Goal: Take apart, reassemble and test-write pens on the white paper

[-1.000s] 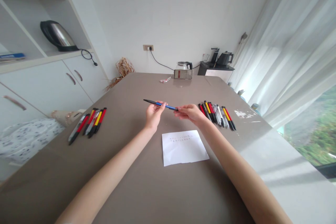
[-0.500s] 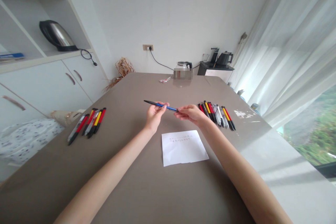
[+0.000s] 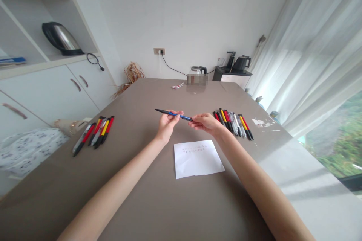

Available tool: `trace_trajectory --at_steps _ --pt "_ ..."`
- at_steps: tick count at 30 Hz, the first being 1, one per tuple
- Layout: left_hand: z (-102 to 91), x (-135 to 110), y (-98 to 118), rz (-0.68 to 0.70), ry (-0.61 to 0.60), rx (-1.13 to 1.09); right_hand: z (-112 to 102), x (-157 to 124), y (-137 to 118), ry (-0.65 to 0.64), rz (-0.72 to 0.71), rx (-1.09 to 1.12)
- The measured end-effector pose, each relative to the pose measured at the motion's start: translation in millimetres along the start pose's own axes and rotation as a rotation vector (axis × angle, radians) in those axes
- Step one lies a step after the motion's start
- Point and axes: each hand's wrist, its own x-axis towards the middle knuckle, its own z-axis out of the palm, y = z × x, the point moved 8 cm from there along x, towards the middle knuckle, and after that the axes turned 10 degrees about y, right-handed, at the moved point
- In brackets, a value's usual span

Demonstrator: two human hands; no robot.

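Both hands are on the blue-and-black pen point(image 3: 172, 113), and it's up above the middle of the table point(image 3: 135, 203)! The left hand point(image 3: 166, 123) pinches it along the barrel, thumb against fingers, with the black end poking out toward the table's left edge. Over on the other end, the right hand point(image 3: 204, 122) has the blue tip nipped between thumb and fingertips, the remaining fingers lightly curled.

Below them, nearer the wearer, a sheet of white paper point(image 3: 199, 162) lies flat, faint writing along its far edge. Out toward the table's right edge, just beyond the right hand, there's a row of red, yellow, black and clear pens point(image 3: 234, 124), side by side. Across at the left edge, a smaller cluster of pens point(image 3: 97, 133), well apart from the left hand. And at the far edge, a glass pot point(image 3: 195, 70), partly hidden behind a blurred patch!
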Motion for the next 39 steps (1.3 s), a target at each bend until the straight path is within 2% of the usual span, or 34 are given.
trace_trajectory --at_steps 16,33,39 --pt "12.2 -5.1 1.6 0.003 -0.157 0.012 2.1 3.6 9.6 -0.036 0.024 -0.011" --pt "8.6 -6.1 4.5 -0.041 -0.073 -0.060 4.5 2.8 4.3 -0.038 -0.005 0.079" --pt "8.1 -6.1 2.2 -0.102 -0.058 -0.086 3.3 1.9 -3.7 -0.009 -0.051 0.175"
